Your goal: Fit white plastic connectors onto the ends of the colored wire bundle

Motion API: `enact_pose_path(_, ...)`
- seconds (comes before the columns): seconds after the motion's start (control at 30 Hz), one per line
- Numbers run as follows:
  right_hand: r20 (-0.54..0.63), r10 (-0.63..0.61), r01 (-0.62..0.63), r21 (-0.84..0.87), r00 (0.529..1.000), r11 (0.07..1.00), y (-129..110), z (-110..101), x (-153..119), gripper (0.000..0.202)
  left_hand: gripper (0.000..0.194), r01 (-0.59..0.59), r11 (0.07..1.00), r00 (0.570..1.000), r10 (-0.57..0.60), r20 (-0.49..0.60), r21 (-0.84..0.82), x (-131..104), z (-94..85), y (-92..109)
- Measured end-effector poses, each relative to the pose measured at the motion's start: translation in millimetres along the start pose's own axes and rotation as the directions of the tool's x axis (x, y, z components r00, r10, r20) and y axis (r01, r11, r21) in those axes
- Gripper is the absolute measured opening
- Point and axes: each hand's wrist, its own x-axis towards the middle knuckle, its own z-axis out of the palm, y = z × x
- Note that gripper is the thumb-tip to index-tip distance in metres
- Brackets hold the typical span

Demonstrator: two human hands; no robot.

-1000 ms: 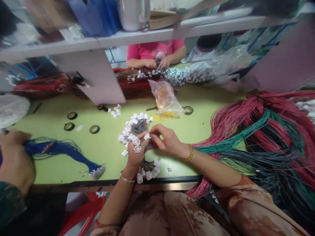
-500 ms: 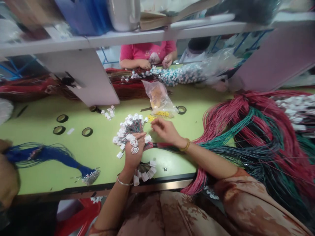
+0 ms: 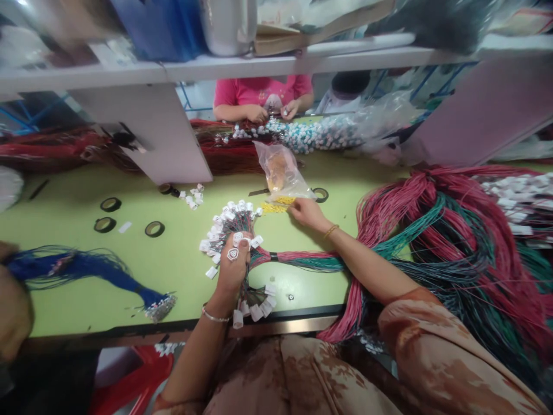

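My left hand (image 3: 235, 266) is closed around several white plug connectors (image 3: 233, 254), thumb on top. Their wires join a fanned bundle of white connectors (image 3: 216, 227) on the table beside it. Pink, green and dark wires (image 3: 302, 260) run from there to the right, bound by black tape (image 3: 273, 256). More white connectors (image 3: 256, 312) hang below the hand at the table edge. My right hand (image 3: 309, 214) is at the small yellow pieces (image 3: 273, 207), fingers curled and tips together. Whatever lies between those fingertips is too small to make out.
A clear bag of yellow pieces (image 3: 280, 170) lies behind the pile. Tape rolls (image 3: 154, 229) and loose white connectors (image 3: 191, 197) sit left. Blue wires (image 3: 99, 274) lie near another person's arm (image 3: 15, 305). A big wire heap (image 3: 432, 230) fills the right; a pink-shirted person (image 3: 263, 98) works opposite.
My right hand has moved from beside the connectors, right and away from me, to the yellow pieces. My left thumb has folded down over the held connectors.
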Motion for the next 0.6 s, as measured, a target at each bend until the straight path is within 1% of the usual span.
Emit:
enact_pose_path(0.07, -0.004, 0.064, -0.061, 0.219, 0.998, 0.974, 0, -6, -2, 0.012, 0.039, -0.048, 0.999, 0.998, 0.048, -0.04, -0.011, 2, -1.9, 0)
enact_pose_path(0.1, 0.02, 0.107, -0.107, 0.353, 0.994, 0.929, -1, -8, -3, 0.009, 0.038, -0.065, 0.998, 0.996, 0.064, -0.057, -0.023, 3, -2.6, 0)
enact_pose_path(0.17, 0.102, 0.165, -0.193, 0.596, 0.981, 0.78, -8, -12, -7, 0.005, 0.036, -0.061, 0.996, 0.997, 0.058, -0.059, -0.058, 3, -3.4, 0)
enact_pose_path(0.23, 0.174, 0.161, -0.237, 0.756, 0.971, 0.61, -19, -15, -14, 0.011, 0.035, -0.026, 0.997, 0.999, 0.024, -0.026, -0.076, 2, -3.4, 2)
enact_pose_path(0.27, 0.205, 0.135, -0.245, 0.81, 0.969, 0.533, -26, -16, -18, 0.016, 0.035, -0.009, 0.997, 1.0, 0.008, -0.006, -0.074, 1, -3.3, 3)
enact_pose_path(0.33, 0.262, 0.045, -0.258, 0.879, 0.964, 0.401, -40, -18, -27, 0.026, 0.035, 0.021, 0.999, 0.999, -0.019, 0.039, -0.044, -2, -3.5, 5)
enact_pose_path(0.4, 0.303, -0.061, -0.271, 0.912, 0.951, 0.309, -53, -19, -37, 0.032, 0.037, 0.038, 0.999, 0.995, -0.038, 0.088, 0.008, -3, -4.9, 7)
enact_pose_path(0.5, 0.329, -0.166, -0.286, 0.928, 0.93, 0.237, -66, -19, -49, 0.035, 0.038, 0.003, 0.995, 0.988, -0.018, 0.153, 0.102, -4, -8.0, 10)
enact_pose_path(0.57, 0.324, -0.197, -0.284, 0.936, 0.925, 0.207, -72, -18, -55, 0.034, 0.038, -0.035, 0.991, 0.985, 0.012, 0.171, 0.131, -4, -9.1, 11)
enact_pose_path(0.6, 0.313, -0.205, -0.276, 0.942, 0.927, 0.194, -74, -17, -58, 0.032, 0.039, -0.035, 0.991, 0.985, 0.013, 0.172, 0.127, -4, -9.0, 11)
